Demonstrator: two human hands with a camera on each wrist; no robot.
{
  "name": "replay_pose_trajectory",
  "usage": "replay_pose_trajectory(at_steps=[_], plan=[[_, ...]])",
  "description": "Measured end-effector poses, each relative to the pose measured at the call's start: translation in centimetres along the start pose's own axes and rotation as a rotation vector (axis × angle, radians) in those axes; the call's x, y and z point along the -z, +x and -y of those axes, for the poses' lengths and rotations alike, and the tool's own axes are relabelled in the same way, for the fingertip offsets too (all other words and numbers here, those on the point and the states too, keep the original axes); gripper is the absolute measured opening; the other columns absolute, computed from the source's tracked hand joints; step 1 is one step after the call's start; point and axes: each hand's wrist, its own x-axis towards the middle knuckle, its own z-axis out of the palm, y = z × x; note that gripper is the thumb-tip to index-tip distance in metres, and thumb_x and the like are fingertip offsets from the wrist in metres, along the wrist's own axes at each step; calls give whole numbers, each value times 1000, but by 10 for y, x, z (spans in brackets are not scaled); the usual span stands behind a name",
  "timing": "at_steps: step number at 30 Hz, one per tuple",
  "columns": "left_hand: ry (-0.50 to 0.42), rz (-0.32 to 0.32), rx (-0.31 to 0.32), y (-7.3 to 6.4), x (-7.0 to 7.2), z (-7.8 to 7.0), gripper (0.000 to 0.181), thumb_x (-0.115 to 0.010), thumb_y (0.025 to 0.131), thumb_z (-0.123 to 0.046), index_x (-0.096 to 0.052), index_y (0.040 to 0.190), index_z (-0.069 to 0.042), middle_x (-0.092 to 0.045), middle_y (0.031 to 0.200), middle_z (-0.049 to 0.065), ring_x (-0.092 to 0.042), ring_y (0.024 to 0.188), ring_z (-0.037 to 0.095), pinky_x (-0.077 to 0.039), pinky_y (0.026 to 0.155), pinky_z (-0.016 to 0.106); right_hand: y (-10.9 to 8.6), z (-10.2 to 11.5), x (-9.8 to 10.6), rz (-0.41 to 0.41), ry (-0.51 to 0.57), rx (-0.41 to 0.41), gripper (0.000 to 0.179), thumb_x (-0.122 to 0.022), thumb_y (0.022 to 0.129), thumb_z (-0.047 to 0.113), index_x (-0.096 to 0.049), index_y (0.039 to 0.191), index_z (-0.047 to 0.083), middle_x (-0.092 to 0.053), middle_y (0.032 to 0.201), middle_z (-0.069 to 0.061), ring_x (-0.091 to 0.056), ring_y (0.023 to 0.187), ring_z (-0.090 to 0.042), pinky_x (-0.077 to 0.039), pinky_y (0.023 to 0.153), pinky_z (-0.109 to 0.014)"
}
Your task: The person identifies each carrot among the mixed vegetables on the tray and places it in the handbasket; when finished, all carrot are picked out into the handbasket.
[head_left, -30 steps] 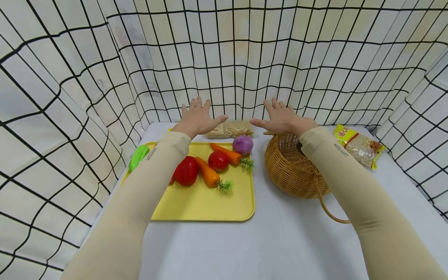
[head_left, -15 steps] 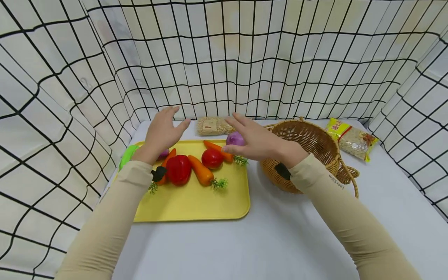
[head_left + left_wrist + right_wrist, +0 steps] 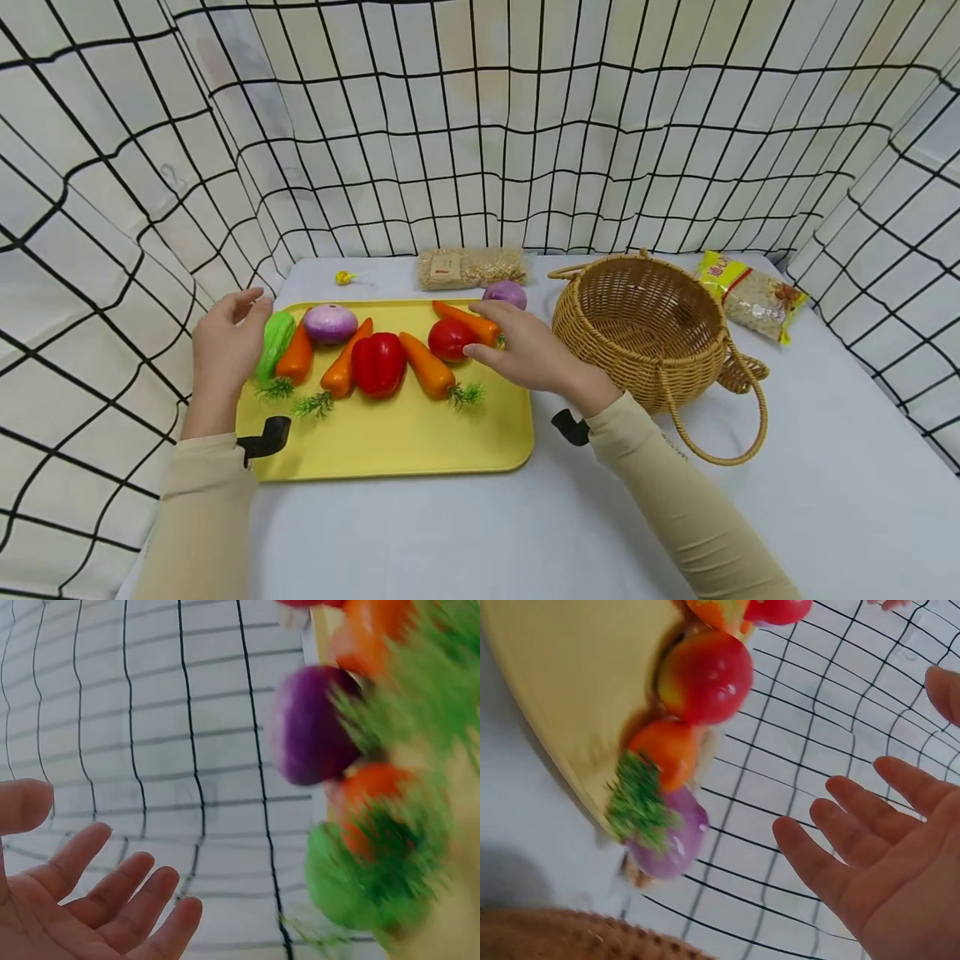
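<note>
My left hand is held over the left end of the yellow tray, beside a green ribbed vegetable. In the left wrist view its fingers are loosely bent and hold nothing. My right hand hovers at the tray's right edge, near a round red fruit; its fingers are spread and empty. Along the tray's back lie several carrots with leafy tops, a red bell pepper and a purple onion. Another purple onion sits at the back right corner.
Right of the tray stands a wicker basket, its handle hanging down in front. A yellow-topped bag lies behind it. At the back are a clear packet of grains and a small yellow item. Black netting surrounds the table.
Both hands have come back from the far side of the table toward me. The left has moved left to the tray's end, the right down and left from above the basket, uncovering it.
</note>
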Motion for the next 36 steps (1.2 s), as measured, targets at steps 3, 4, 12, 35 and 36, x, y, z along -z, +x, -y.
replay_pose_trajectory(at_steps=[3,4,12,35,36], plan=[[-22,-35,98,-1,7,20,60,-37,100,-51,-45,147,-14,-48,145,16,-40,133,35,-35,105,53,3,-7,-12,-56,29,-19,58,-64,94,36,-49,143,9,-51,144,-7,-49,131,-25,-40,108,-41],[-28,-41,122,-1,9,26,60,-38,100,-51,-45,147,-14,-47,145,16,-40,133,34,-35,104,52,5,-9,-15,-76,35,-30,56,-65,94,35,-50,141,9,-52,142,-7,-49,130,-25,-40,108,-41],[-42,48,181,-1,12,62,65,-35,102,-47,-34,151,-6,-37,151,23,-34,135,42,-33,105,56,20,-28,-31,-155,98,-114,46,-68,93,27,-59,134,9,-60,133,-7,-55,122,-23,-45,102,-38],[-224,114,286,-3,-6,104,63,-36,103,-43,-27,154,-6,-19,160,17,-19,145,38,-19,116,53,22,-65,-60,-208,101,-239,44,-75,85,15,-63,128,8,-65,122,-8,-60,110,-25,-49,93,-40],[-217,110,283,-3,-6,104,63,-36,103,-42,-27,154,-6,-20,160,17,-20,144,38,-20,116,53,22,-66,-61,-201,101,-243,46,-75,85,14,-62,129,8,-64,124,-8,-59,110,-25,-49,92,-41]])
